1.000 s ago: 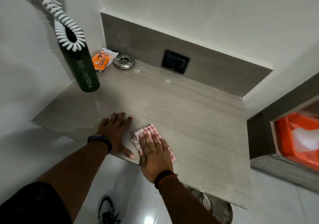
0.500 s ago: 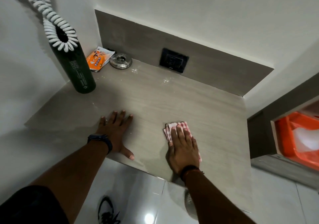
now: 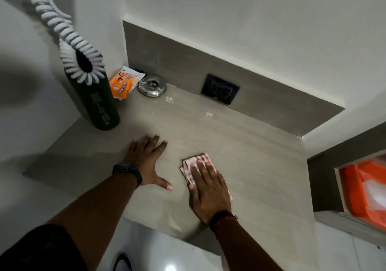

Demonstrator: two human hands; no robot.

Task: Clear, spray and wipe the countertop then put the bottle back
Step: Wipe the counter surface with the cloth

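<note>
A grey stone countertop (image 3: 240,145) fills the middle of the view. My right hand (image 3: 208,191) lies flat with straight fingers on a folded pink and white checked cloth (image 3: 188,164), pressing it onto the counter near the front edge. Beside it on the left, my left hand (image 3: 146,160) rests palm down on the bare counter, fingers spread, a dark band on the wrist. A tall dark green bottle (image 3: 100,103) stands upright at the counter's left side, apart from both hands. Its top is hidden by a white coiled cord (image 3: 79,62).
An orange packet (image 3: 123,85) and a round metal ashtray (image 3: 152,86) sit in the back left corner. A black wall socket (image 3: 219,91) is set in the backsplash. Wet streaks (image 3: 208,114) shine near the back. An orange tray (image 3: 363,189) sits in a niche at right.
My right hand first slid the cloth to the right along the front edge, then back a little to the left. My left hand stayed planted on the counter.
</note>
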